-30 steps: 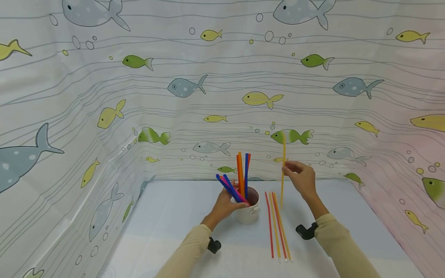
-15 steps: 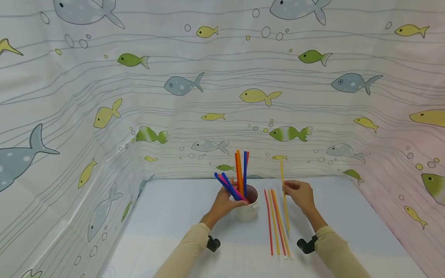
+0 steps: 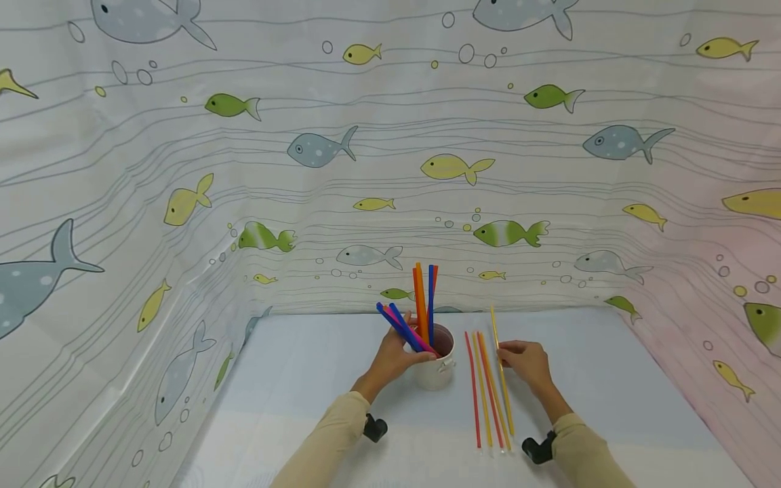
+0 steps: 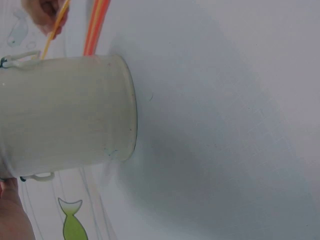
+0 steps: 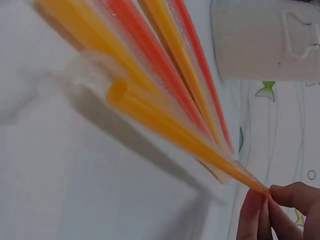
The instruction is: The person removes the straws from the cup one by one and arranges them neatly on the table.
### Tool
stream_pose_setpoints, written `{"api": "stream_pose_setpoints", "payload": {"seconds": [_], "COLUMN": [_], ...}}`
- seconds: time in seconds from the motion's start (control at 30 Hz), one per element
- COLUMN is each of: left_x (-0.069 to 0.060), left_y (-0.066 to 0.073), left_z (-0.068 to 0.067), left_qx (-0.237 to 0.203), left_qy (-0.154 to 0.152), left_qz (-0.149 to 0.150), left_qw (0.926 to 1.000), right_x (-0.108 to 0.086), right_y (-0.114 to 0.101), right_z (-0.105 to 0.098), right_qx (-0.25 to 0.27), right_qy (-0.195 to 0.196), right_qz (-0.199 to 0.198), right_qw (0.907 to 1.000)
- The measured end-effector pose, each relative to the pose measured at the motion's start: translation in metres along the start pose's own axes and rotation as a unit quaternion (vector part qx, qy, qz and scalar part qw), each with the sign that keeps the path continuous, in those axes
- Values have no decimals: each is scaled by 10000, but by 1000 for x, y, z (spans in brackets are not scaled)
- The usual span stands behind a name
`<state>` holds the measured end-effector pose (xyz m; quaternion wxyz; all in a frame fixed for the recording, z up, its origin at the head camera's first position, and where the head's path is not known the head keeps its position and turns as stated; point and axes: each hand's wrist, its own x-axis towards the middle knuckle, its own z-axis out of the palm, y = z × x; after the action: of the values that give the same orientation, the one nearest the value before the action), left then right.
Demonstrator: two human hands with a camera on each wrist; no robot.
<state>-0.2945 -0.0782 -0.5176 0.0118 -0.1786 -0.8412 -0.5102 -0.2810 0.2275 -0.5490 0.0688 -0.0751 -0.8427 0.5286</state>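
Observation:
In the head view my left hand [image 3: 388,358] grips the white cup [image 3: 434,377], which has small wire handles. Blue straws [image 3: 431,298], orange straws [image 3: 421,298] and a pink one stand in it; some lean over that hand. My right hand [image 3: 528,364] pinches a yellow-orange straw [image 5: 170,129] in a clear wrapper near its far part. The straw's near end is low over the table, beside a row of red and yellow wrapped straws [image 3: 473,390]. Whether it touches the table I cannot tell. The left wrist view shows the cup's side and a bit of the left hand [image 4: 12,215].
The white table [image 3: 305,386] ends at a back wall of fish-printed cloth [image 3: 390,156], with more of it along both sides. A black wrist camera [image 3: 375,428] sits at the left cuff, another black camera [image 3: 538,450] at the right.
My right hand has come down and nearer with the yellow-orange straw, which now lies lower and alongside the row. The left hand stays at the cup.

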Motion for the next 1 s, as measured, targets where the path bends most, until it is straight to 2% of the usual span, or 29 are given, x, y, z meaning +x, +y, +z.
{"api": "stream_pose_setpoints", "payload": {"seconds": [0.3,0.53,0.8,1.0], "left_x": [0,0,1,0], "left_y": [1,-1,-1,0], "left_z": [0,-1,0,0], "left_qx": [-47,-37,-156,-41], "left_qy": [-10,-11,-64,-42], "left_qz": [36,77,41,22], "left_qw": [10000,10000,9998,10000], "right_x": [-7,-9,-8,-8], "right_y": [10,17,19,22], "right_z": [4,5,7,9], "right_qx": [-95,-392,-468,-638], "right_qy": [-30,-86,-29,-22], "right_qz": [393,336,251,13], "right_qw": [9992,9986,9986,9980]}}
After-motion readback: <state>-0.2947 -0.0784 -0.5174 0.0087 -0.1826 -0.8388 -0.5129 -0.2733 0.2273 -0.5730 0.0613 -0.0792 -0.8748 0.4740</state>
